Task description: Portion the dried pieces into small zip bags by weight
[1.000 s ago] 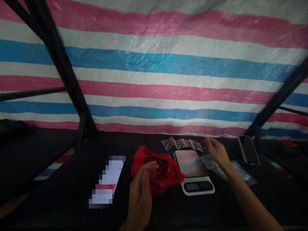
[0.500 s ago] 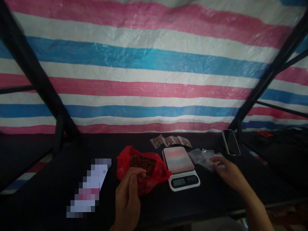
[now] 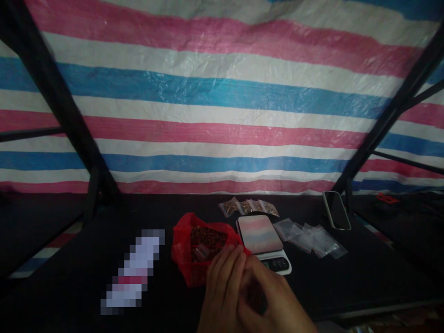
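My left hand (image 3: 224, 286) and my right hand (image 3: 274, 293) meet in front of the scale, fingers closed and fingertips together. Between them is what looks like a small clear plastic bag, faint and mostly hidden by the fingers. Just beyond my left hand sits an open red plastic bag (image 3: 182, 252) holding dark brown dried bits (image 3: 208, 237). A small, shiny, pinkish piece (image 3: 201, 252) lies on these bits; its kind is unclear. The white digital scale (image 3: 260, 233) has a bare platform, and my right hand covers part of its display panel.
Several filled small bags (image 3: 248, 206) lie in a row behind the scale. Flat clear bags (image 3: 317, 238) overlap right of it, near a phone (image 3: 336, 210). A blurred-out pale object (image 3: 133, 270) lies left. Black posts and a striped sheet (image 3: 222, 134) stand behind the black table.
My right hand has left the clear bags and come over to my left hand, which has moved right, off the red bag's contents. The flat bags are now more spread out.
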Available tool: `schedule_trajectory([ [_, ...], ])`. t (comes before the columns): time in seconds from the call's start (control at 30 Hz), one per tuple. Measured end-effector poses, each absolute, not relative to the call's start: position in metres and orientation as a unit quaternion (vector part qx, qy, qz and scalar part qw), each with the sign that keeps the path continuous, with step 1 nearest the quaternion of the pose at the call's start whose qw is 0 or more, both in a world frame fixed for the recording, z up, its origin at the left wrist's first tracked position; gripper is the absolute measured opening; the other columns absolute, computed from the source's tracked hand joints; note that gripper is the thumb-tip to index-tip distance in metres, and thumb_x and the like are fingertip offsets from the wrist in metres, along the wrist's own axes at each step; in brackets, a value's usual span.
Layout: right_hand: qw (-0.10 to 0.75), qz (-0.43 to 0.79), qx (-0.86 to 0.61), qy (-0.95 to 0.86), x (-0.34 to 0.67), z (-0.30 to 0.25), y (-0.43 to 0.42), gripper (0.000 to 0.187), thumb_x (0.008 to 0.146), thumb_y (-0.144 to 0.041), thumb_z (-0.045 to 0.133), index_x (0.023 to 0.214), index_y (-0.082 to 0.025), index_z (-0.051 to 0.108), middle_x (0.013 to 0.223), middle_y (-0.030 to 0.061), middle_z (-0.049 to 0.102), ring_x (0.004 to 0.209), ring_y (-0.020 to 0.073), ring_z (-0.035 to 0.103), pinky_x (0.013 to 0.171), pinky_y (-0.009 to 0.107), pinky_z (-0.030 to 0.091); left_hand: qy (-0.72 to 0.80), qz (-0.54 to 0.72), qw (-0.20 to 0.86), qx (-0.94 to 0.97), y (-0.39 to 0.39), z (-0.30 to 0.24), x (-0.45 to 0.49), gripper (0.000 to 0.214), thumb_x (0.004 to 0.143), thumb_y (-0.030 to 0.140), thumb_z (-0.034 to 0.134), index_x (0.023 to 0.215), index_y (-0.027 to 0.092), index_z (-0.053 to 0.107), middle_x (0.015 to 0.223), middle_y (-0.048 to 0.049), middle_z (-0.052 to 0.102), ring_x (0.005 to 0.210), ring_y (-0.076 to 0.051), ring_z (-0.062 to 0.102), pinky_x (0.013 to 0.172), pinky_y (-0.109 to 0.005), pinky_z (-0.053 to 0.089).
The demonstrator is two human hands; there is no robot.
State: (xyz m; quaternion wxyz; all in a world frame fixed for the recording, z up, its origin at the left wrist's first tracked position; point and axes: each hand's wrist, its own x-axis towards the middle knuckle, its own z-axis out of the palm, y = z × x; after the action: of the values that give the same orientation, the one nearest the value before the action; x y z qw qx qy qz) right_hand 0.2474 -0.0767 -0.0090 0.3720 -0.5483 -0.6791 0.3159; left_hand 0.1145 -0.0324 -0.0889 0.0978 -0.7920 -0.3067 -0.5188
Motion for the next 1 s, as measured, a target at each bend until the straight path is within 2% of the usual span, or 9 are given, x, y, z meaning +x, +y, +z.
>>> schedule_trajectory([
  [0.13,0.383,0.293,-0.565,-0.669,0.246,-0.022,-0.077,0.024,0.078,-0.009,0.058,0.097,-0.025,0.057,0.082,-0.0032,0.065,0.073,0.0137,0.064,0.069,0.022,0.049,-0.296,-0.504,0.067,-0.809,-0.028,-0.086,0.103,0.055,0.098,0.014,0.046,0.153,0.016,0.045,0.125,-0.0125,0.077,0.123,-0.023,0.070,0.107,-0.038,0.051],
  [0.3,0.393,0.273,-0.571,-0.668,0.262,-0.018,-0.075,0.021,0.077,-0.010,0.057,0.091,-0.025,0.053,0.082,-0.0032,0.063,0.077,0.0145,0.062,0.071,0.023,0.048,-0.240,-0.519,0.023,-0.820,-0.025,-0.068,0.091,0.028,0.101,0.029,0.052,0.126,0.018,0.059,0.106,-0.0097,0.081,0.102,-0.022,0.076,0.097,-0.034,0.057],
  [0.47,0.400,0.298,-0.553,-0.667,0.260,-0.010,-0.074,0.005,0.091,-0.024,0.057,0.087,-0.025,0.055,0.081,-0.0026,0.061,0.075,0.0147,0.060,0.071,0.024,0.049,-0.234,-0.561,-0.029,-0.794,-0.027,-0.064,0.082,0.015,0.104,0.029,0.055,0.116,0.022,0.063,0.093,-0.0045,0.081,0.087,-0.016,0.078,0.086,-0.027,0.061],
  [0.57,0.413,0.313,-0.542,-0.661,0.249,-0.007,-0.064,0.015,0.099,-0.038,0.058,0.092,-0.025,0.061,0.085,-0.0010,0.065,0.078,0.0157,0.063,0.073,0.025,0.051,-0.303,-0.588,-0.066,-0.747,-0.027,-0.070,0.072,0.018,0.099,0.031,0.068,0.116,0.025,0.068,0.094,-0.0035,0.082,0.084,-0.018,0.079,0.078,-0.026,0.063],
  [0.63,0.404,0.331,-0.542,-0.658,0.237,-0.006,-0.049,0.019,0.101,-0.041,0.058,0.097,-0.024,0.065,0.089,0.0004,0.070,0.081,0.0167,0.066,0.075,0.026,0.051,-0.380,-0.587,-0.133,-0.702,-0.028,-0.073,0.066,0.022,0.094,0.035,0.073,0.114,0.026,0.072,0.098,-0.0041,0.083,0.085,-0.019,0.080,0.076,-0.027,0.065],
  [0.7,0.367,0.339,-0.548,-0.671,0.224,-0.007,-0.030,0.021,0.104,-0.039,0.055,0.101,-0.023,0.069,0.093,0.0022,0.074,0.085,0.0181,0.070,0.079,0.028,0.051,-0.468,-0.570,-0.223,-0.638,-0.028,-0.075,0.059,0.027,0.093,0.044,0.073,0.113,0.025,0.075,0.104,-0.0061,0.083,0.090,-0.023,0.081,0.078,-0.031,0.066],
  [0.8,0.276,0.263,-0.594,-0.708,0.205,-0.008,-0.002,0.023,0.105,-0.030,0.054,0.100,-0.020,0.074,0.101,0.0065,0.079,0.096,0.0217,0.072,0.086,0.032,0.048,-0.559,-0.541,-0.329,-0.535,-0.028,-0.074,0.051,0.045,0.091,0.061,0.066,0.114,0.024,0.076,0.109,-0.0091,0.083,0.099,-0.029,0.080,0.085,-0.039,0.066],
  [0.9,0.159,0.201,-0.634,-0.730,0.189,-0.011,0.014,0.020,0.102,-0.027,0.061,0.104,-0.017,0.077,0.112,0.0122,0.079,0.108,0.0270,0.072,0.093,0.035,0.048,-0.596,-0.524,-0.359,-0.492,-0.027,-0.075,0.043,0.055,0.089,0.069,0.064,0.118,0.024,0.075,0.114,-0.0102,0.082,0.108,-0.032,0.077,0.089,-0.044,0.064],
  [1.0,0.087,0.166,-0.634,-0.750,0.181,-0.015,0.016,0.023,0.097,-0.023,0.065,0.114,-0.014,0.078,0.120,0.0161,0.078,0.118,0.0313,0.070,0.101,0.038,0.047,-0.577,-0.521,-0.354,-0.521,-0.026,-0.083,0.036,0.047,0.092,0.063,0.063,0.117,0.024,0.074,0.114,-0.0107,0.080,0.107,-0.032,0.076,0.089,-0.045,0.063],
])
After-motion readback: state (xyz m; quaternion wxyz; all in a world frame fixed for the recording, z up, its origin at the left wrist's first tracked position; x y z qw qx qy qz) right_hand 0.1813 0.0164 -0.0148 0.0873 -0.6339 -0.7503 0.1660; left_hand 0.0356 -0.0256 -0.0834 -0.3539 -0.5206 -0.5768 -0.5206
